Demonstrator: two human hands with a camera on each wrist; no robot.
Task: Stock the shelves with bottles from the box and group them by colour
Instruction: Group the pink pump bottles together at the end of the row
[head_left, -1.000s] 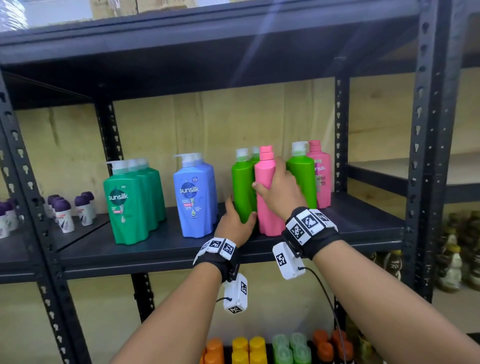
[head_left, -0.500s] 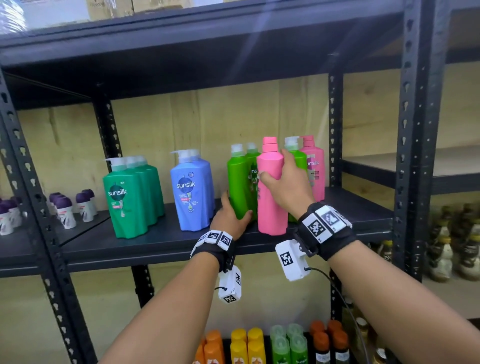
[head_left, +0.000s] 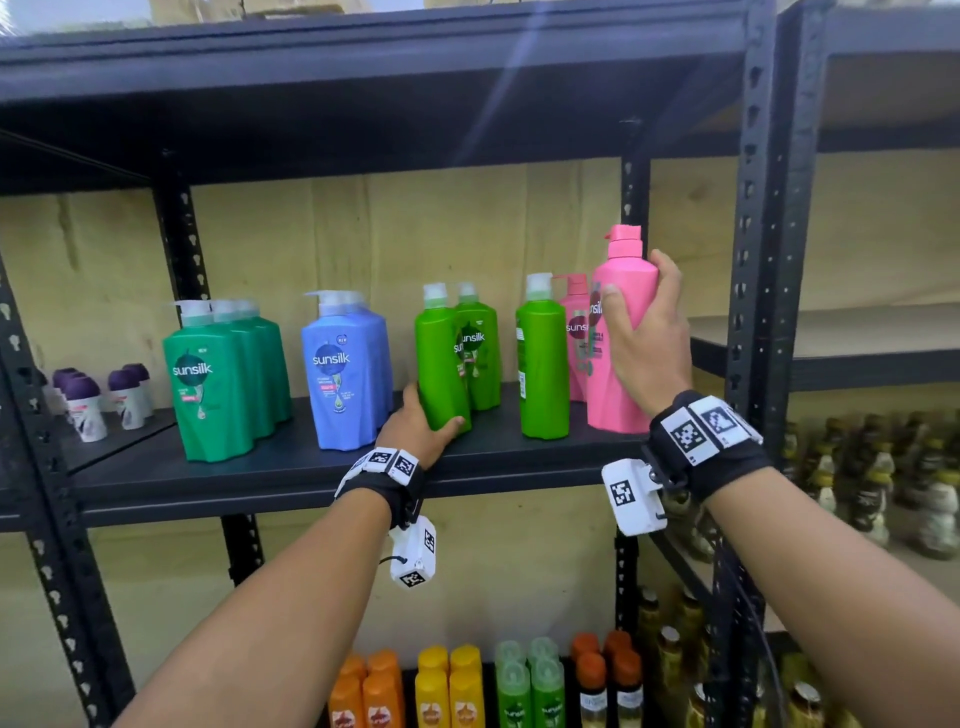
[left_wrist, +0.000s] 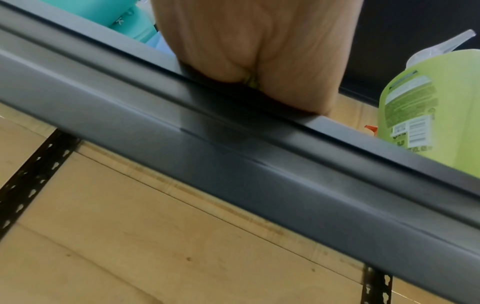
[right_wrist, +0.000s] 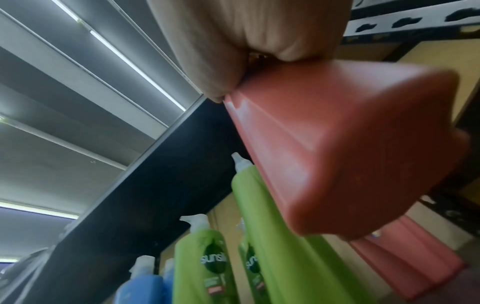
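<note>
**Pink bottle held at the right end of a colour-sorted shelf**

Your right hand (head_left: 644, 338) grips a pink bottle (head_left: 621, 332) around its body, thumb on the labelled front and fingers curled round the far side. In the head view its base shows at the right end of the dark metal shelf (head_left: 291, 467); the right wrist view shows the underside of the bottle (right_wrist: 350, 148) tilted toward the camera, and whether it touches the shelf cannot be told. A second pink bottle (head_left: 575, 338) stands just behind it and to its left, close to the rear upright.

Your left hand (head_left: 421, 428) is wrapped around the lower part of a lime-green bottle (head_left: 441, 358), thumb at its front corner, with the heel of the hand at the shelf's front edge. The left wrist view shows only the palm (left_wrist: 254, 45) against that edge; the fingers are out of sight there. A twin lime-green bottle (head_left: 480, 348) stands touching it behind, and a third lime-green bottle (head_left: 542, 364) stands apart to the right, just beside the pink pair.

Further left stand blue bottles (head_left: 345, 374) in a close group, then a row of dark green bottles (head_left: 218, 384). Small purple-capped bottles (head_left: 85, 405) sit on the neighbouring shelf to the left. Orange, yellow and green bottles (head_left: 467, 686) fill the level below.
</note>
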